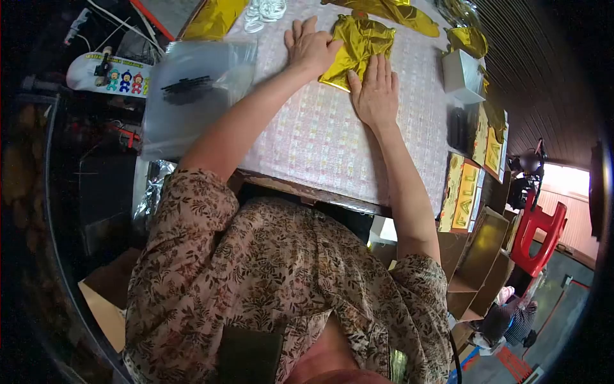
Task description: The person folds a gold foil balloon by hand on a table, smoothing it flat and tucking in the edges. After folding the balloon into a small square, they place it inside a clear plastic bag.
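A crinkled piece of shiny gold foil [362, 42] lies on the patterned, plastic-covered table [320, 141]. My left hand [311, 50] rests palm down at its left side, fingers spread on the cover and the thumb near the foil's edge. Flat on the foil's lower right part is my right hand [377, 93], its fingers stretched out and its thumb apart. More gold foil [400, 16] lies along the far edge, with another gold piece [214, 19] at the upper left.
Clear plastic sheets or bags [192, 115] cover the table's left side. White looped cord [263, 11] lies at the back. A white box [462, 75] and a dark object [456, 128] are at the right, near packets with orange labels [465, 195]. A red plastic chair [538, 237] stands beyond cardboard boxes [476, 256].
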{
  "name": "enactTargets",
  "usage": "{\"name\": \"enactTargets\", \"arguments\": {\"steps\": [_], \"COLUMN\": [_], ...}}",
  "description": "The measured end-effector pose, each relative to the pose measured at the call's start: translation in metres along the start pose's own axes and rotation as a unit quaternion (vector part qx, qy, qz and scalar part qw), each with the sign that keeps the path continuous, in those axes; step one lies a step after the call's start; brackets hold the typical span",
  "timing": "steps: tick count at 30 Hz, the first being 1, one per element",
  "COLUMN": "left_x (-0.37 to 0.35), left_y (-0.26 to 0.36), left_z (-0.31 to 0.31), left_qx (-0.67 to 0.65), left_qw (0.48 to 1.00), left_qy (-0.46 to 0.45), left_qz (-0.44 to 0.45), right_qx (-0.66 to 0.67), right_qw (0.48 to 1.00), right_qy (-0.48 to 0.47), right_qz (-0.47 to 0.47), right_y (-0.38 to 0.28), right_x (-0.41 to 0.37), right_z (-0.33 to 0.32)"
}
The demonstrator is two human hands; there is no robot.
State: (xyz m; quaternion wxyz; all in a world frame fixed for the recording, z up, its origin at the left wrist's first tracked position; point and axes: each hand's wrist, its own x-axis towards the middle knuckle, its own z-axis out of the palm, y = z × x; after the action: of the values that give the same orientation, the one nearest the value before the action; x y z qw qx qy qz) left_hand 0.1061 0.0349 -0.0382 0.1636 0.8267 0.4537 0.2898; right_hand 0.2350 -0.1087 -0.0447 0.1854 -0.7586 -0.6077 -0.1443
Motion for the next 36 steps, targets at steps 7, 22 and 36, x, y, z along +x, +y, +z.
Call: {"name": "enactTargets", "arguments": {"steps": [7, 22, 36], "left_x": [0.021, -0.023, -0.021], "left_y": [-0.004, -0.009, -0.011], "left_z": [0.005, -0.024, -0.02], "left_qx": [0.019, 0.145, 0.153], "left_qw": [1.0, 0.931, 0.929], "left_qy": [-0.001, -0.162, -0.165], "left_qz": [0.001, 0.292, 0.294], "right_qx": [-0.003, 0.018, 0.184], "right_qw": [0.999, 0.999, 0.945], "right_qy": [-0.037, -0.038, -0.165], "right_qz": [0.016, 0.018, 0.214], "right_y": [-0.002, 0.007, 0.115], "right_x": [0.001, 0.003, 0.146], "right_z": [-0.006, -0.002, 0.023]}}
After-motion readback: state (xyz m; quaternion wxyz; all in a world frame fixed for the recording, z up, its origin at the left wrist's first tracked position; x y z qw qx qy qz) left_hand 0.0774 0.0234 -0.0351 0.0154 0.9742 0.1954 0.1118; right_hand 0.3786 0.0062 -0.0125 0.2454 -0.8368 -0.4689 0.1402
